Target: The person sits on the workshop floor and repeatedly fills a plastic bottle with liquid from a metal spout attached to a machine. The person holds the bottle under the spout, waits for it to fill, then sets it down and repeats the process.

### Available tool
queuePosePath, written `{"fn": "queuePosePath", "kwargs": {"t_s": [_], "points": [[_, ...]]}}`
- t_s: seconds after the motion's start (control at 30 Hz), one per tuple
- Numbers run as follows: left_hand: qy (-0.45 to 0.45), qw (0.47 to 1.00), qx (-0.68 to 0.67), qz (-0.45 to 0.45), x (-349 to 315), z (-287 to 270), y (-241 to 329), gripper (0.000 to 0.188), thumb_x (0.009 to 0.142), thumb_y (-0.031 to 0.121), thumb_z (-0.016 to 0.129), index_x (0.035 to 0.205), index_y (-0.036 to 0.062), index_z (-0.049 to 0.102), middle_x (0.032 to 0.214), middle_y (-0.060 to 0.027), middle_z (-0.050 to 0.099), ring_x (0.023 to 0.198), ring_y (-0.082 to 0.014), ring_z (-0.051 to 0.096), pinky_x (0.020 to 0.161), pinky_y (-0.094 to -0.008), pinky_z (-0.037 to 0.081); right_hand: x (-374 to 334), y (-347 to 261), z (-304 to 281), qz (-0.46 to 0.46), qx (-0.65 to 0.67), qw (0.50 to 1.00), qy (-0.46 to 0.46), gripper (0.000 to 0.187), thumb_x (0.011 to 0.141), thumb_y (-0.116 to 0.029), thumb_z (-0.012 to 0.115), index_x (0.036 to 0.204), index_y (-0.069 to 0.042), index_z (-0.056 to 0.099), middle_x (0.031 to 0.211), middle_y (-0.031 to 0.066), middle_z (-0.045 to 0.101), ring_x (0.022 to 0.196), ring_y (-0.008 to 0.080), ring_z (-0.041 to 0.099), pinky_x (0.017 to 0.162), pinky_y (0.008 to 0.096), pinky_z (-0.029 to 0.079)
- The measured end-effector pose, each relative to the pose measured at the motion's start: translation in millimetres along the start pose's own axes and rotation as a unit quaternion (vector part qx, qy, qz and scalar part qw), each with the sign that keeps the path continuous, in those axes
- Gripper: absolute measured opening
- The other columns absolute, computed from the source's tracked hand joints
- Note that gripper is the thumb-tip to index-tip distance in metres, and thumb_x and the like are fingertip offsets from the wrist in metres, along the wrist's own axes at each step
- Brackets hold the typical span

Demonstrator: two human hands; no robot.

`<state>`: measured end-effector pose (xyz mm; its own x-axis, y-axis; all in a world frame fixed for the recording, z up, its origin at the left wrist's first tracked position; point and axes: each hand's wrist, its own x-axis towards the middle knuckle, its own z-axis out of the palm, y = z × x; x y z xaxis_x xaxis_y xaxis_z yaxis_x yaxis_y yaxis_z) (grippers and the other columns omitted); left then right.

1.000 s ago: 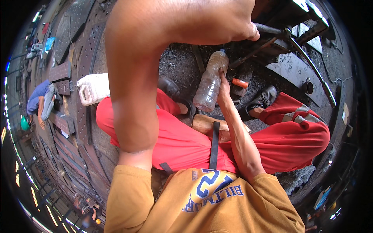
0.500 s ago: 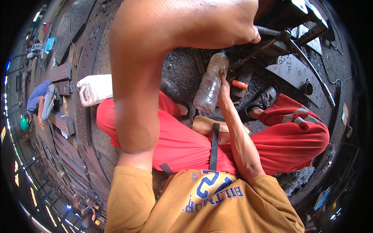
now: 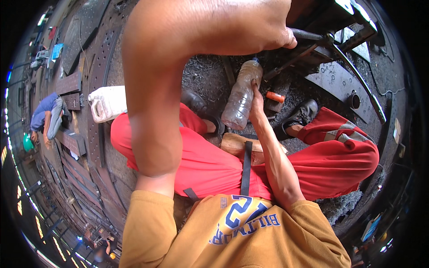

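Note:
My left arm rises across the view, close up. My left hand is closed round the end of a dark metal handle; most of its fingers are hidden. The handle joins the hub of a dark machine, from which a long metal rod slants toward the lower right. My right hand is wrapped round a clear plastic bottle from its right side. The bottle is tilted, its dark nozzle end pointing up toward the machine, below my left forearm. Cloudy liquid seems to be inside.
An orange cylinder lies near my right shoe. A wooden block is between my legs. A white jug stands left of my knee. Punched steel plates cover the left floor, where a person bends down. Metal shavings litter the ground.
My left arm and hand have shifted slightly left, with the handle and rod turning a little. The bottle has barely moved in my right hand.

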<state>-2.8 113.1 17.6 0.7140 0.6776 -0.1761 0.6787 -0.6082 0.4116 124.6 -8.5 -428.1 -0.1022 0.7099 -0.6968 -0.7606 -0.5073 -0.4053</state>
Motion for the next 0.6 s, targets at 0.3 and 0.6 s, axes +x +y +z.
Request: {"fn": "queuePosePath", "kwargs": {"t_s": [0.3,0.6], "points": [[-0.006,1.0,0.001,0.01,-3.4,2.3,-3.0,0.036,0.096,0.026,0.063,0.084,-0.007,0.071,0.075,-0.0261,0.065,0.073,-0.0399,0.068,0.066,-0.0437,0.054,2.4,0.2,-2.7,-0.006,-0.006,1.0,-0.004,0.074,0.096,-0.055,0.068,0.139,0.003,0.049,0.112,0.0187,0.067,0.092,0.0329,0.072,0.081,0.0507,0.062],[-0.002,1.0,0.002,0.015,-3.6,4.6,-5.6,0.036,0.096,0.026,0.063,0.084,-0.0069,0.071,0.075,-0.0256,0.065,0.072,-0.0395,0.068,0.067,-0.0435,0.054,1.9,-1.5,-0.3,-0.007,-0.012,1.0,-0.002,0.073,0.096,-0.056,0.068,0.137,0.003,0.051,0.11,0.0181,0.067,0.092,0.0317,0.072,0.082,0.0493,0.062]]}}
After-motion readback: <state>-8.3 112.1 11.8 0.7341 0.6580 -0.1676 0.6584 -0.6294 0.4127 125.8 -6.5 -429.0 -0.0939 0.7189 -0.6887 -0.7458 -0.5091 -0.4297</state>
